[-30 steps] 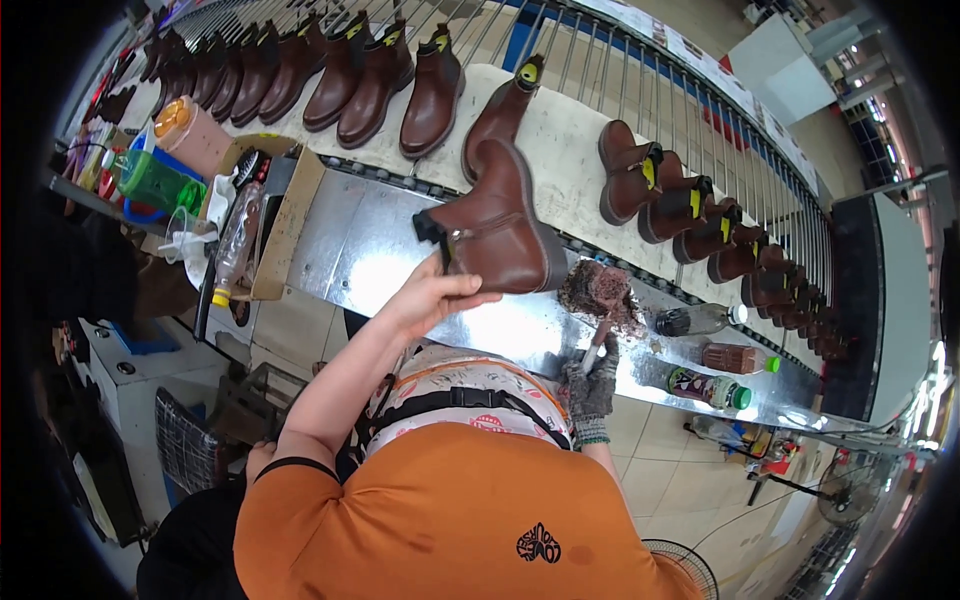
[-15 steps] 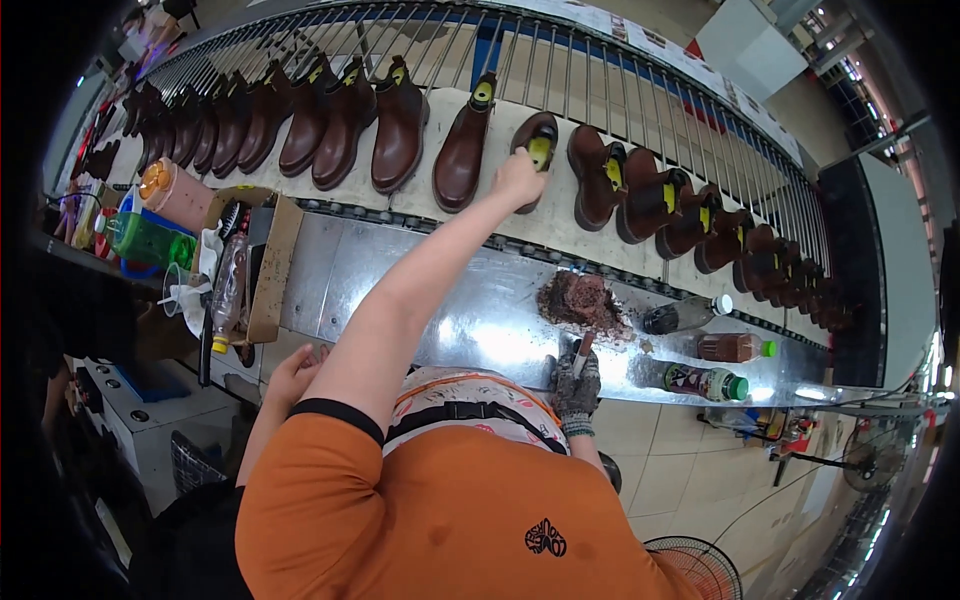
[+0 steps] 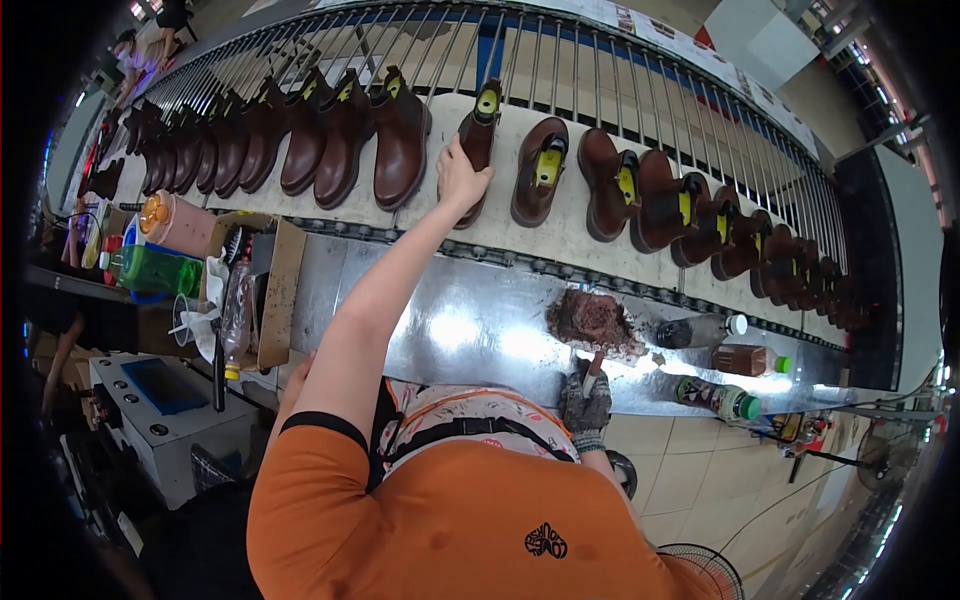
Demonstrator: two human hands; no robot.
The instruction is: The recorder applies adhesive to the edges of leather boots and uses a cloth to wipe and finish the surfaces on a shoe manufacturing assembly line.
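Note:
My left hand [image 3: 462, 178] reaches far forward and grips a brown boot [image 3: 480, 135] with a yellow insert, standing on the pale conveyor belt [image 3: 560, 250]. More brown boots stand in a row on either side of it, one [image 3: 402, 140] to its left and one [image 3: 540, 170] to its right. My right hand [image 3: 586, 405], in a dark stained glove, rests at the near edge of the metal table [image 3: 470, 320] and holds a small brush handle [image 3: 594, 368]. The handle points at a brown stained lump of cloth [image 3: 592, 320].
A metal rail fence [image 3: 560, 60] runs behind the belt. Bottles [image 3: 745, 358] lie on the table at the right. At the left stand a cardboard box [image 3: 280, 290], a green bottle [image 3: 150, 270] and an orange-lidded container [image 3: 175, 222]. A fan [image 3: 700, 565] stands on the floor.
A second ago my left hand held a brown boot over the metal table. It has since carried the boot forward and set it on the belt. My right hand stayed put.

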